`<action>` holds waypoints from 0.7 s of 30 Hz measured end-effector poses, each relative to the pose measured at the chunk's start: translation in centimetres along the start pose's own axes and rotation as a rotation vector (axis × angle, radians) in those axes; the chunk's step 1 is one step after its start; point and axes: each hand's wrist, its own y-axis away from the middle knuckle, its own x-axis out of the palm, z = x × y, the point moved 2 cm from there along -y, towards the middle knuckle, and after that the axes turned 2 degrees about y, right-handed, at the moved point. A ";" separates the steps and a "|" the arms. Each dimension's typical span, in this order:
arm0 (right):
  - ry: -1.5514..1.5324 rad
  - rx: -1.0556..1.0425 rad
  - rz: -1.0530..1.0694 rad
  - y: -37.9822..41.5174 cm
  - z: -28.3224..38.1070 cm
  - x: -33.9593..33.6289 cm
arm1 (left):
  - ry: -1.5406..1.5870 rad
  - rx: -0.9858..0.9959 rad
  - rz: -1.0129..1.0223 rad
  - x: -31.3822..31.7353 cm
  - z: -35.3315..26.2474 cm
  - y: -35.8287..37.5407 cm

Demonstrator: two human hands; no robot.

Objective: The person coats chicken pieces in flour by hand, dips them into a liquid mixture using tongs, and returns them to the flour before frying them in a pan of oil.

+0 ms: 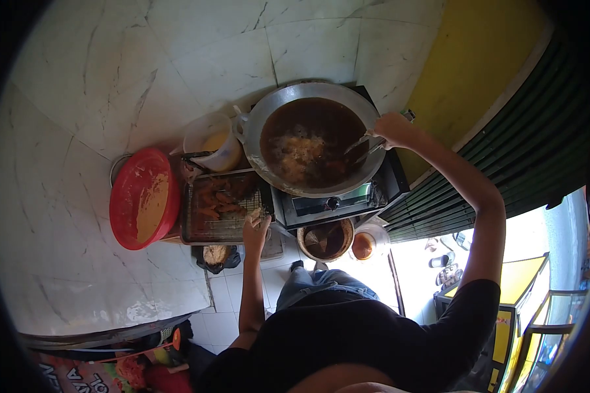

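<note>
Frying in two stages, by the look of it: browned pieces (219, 200) lie on the rack in the metal tray (206, 242), and a paler, foaming batch (298, 157) sits in dark oil (308, 111) in the wok (347, 95). I'd call the tray lot cooked and the wok lot partway, since the foam reads as active frying. Count unclear in both.

Right hand (394, 130): fingers closed round the tongs (358, 143), tips reaching into the wok on the right side of the batch. Can't tell if the tips have a piece.

Left hand (256, 226): at the tray's right edge, fingers drawn fairly close together. Something pale shows at the fingertips (too small to name), and I can't tell whether it's gripped.

Wok is on the stove (334, 204), tray just beside it on the left. Red basin (167, 219) is left of the tray, with a pale coating (152, 203) inside, probably batter. Translucent pitcher (200, 134) stands behind the tray, yellowish contents.
</note>
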 end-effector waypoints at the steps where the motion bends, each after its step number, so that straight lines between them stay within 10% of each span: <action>1: -0.007 0.005 0.000 0.2 0.2 0.2 | 0.002 -0.014 0.006 -0.1 -0.1 0.0; 21: -0.142 0.345 -0.204 4.1 7.2 0.3 | -0.001 0.055 0.179 -0.3 -0.5 -0.6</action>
